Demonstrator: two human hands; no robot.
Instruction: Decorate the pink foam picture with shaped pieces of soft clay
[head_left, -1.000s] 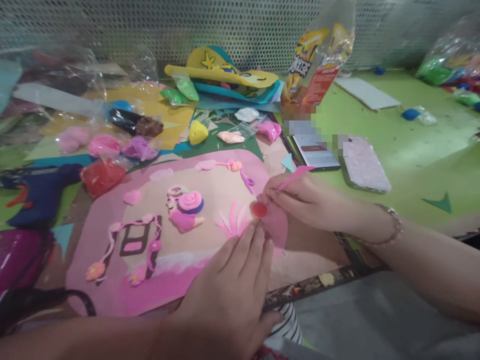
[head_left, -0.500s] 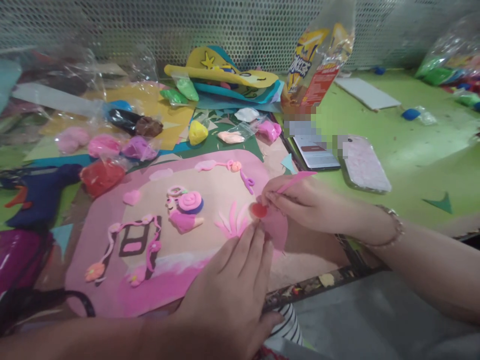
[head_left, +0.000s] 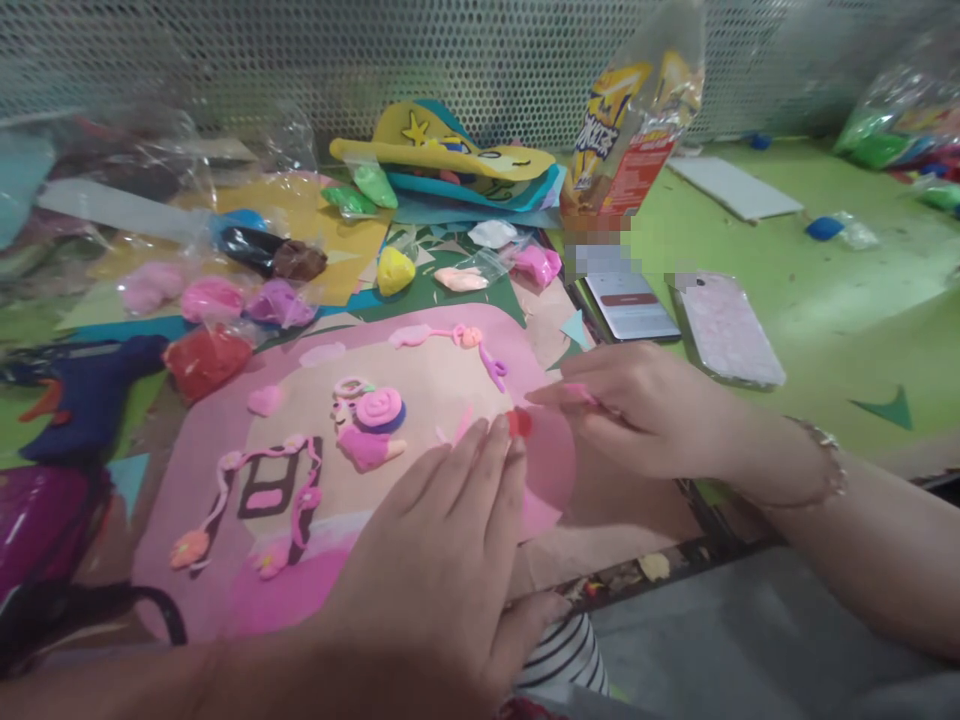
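My left hand (head_left: 442, 540) lies flat, fingers stretched, over the lower right of a pink clay picture board (head_left: 180, 480). Its fingertips meet a red clay patch (head_left: 519, 423) and cover most of a pink clay plant (head_left: 459, 428). Just right of the patch, my right hand (head_left: 630, 410) is closed round a pink clay tool (head_left: 583, 394), mostly hidden by the fingers; its index finger points to the board's right edge. On the board are a clay snail figure (head_left: 367, 425), a pink heart (head_left: 265, 401) and a dark frame (head_left: 319, 455) trimmed with clay flowers.
Bagged clay lumps, among them red (head_left: 208, 360) and yellow (head_left: 396, 271), lie behind the board. A blue glue gun (head_left: 97, 390) is at left. Two phones (head_left: 634, 300), (head_left: 731, 330) lie at right, near a drink bottle (head_left: 630, 130). A perforated metal panel (head_left: 262, 60) stands behind.
My right hand has shifted slightly right, off the red patch, and the pink tool has turned and tucked into its fingers. My left hand has slid a little left, covering more of the plant.
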